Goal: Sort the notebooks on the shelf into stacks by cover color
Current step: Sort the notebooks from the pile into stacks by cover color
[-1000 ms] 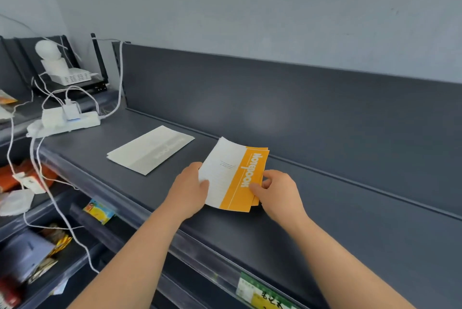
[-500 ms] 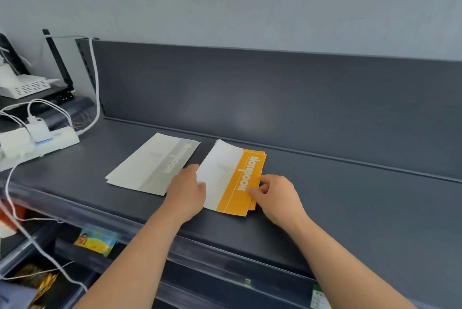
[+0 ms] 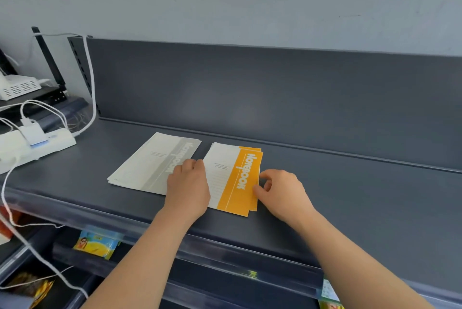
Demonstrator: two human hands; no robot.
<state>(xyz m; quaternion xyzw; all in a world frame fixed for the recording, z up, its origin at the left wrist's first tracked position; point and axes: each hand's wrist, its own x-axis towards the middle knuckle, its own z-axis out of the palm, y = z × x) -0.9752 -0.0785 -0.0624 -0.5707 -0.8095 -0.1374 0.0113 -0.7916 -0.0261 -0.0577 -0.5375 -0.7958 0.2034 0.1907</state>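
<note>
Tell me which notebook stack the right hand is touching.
The orange-banded stack, the right-hand one: the right hand pinches its right edge. The gray-banded stack lies to its left, apart from that hand.

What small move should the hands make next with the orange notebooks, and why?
Probably press the left hand and right hand toward each other to square the orange stack: its lower notebooks stick out at the right edge, and both hands touch its sides.
</note>
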